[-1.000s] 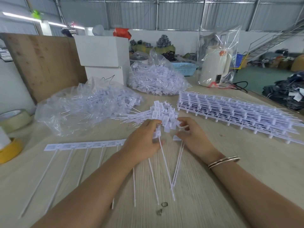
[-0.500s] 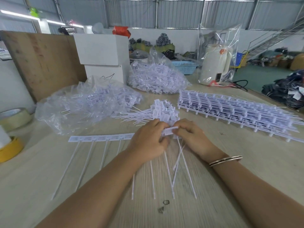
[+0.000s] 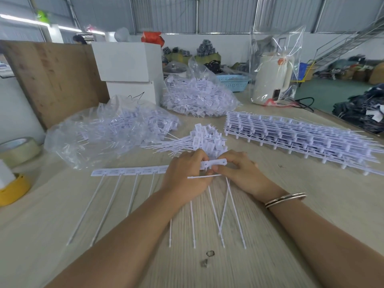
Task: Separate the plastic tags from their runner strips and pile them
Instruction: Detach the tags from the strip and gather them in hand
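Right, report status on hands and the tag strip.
Left hand and right hand both pinching the white plastic tag strip at its right end. Loose white tag pile just behind. Nothing in the way.

Print on tags too blurred; no legible txt.

I see white tags on a white runner strip, over a pale wood-grain surface. A yellow tape roll sits left, beside a beige one. Farther back: a light-blue basket, white boxes, a cream kettle.
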A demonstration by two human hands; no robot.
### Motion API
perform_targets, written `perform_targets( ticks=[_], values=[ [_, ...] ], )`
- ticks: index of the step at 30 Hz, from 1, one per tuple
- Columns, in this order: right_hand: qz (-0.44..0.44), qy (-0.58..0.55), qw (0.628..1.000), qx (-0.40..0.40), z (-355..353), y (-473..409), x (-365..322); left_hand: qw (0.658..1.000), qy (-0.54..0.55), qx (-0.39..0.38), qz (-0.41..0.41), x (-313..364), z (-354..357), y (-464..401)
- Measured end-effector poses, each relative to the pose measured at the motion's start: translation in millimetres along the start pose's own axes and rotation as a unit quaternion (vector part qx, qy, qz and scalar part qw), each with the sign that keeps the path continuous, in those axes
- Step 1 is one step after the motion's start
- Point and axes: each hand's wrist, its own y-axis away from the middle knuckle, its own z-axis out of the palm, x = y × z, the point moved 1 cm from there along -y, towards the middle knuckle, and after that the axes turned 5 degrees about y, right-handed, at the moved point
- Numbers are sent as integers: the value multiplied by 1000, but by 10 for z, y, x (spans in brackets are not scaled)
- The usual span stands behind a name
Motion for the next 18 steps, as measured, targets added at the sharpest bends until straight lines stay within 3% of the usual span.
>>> perform_targets(
  ticks=[4, 8, 13, 18],
  values=[
    [0, -45, 999, -27, -44, 32, -29, 1000, 15, -16, -5, -7, -6, 0],
    [0, -9, 998, -61, -47, 70, -65, 997, 53, -36, -32, -27, -14, 4],
    [-13, 55, 998, -3, -39, 49, -56, 997, 48, -28, -56, -37, -36, 7],
    [-13, 64, 998, 17, -12, 25, -14, 1000, 21, -21, 8, 27, -59, 26]
  ],
)
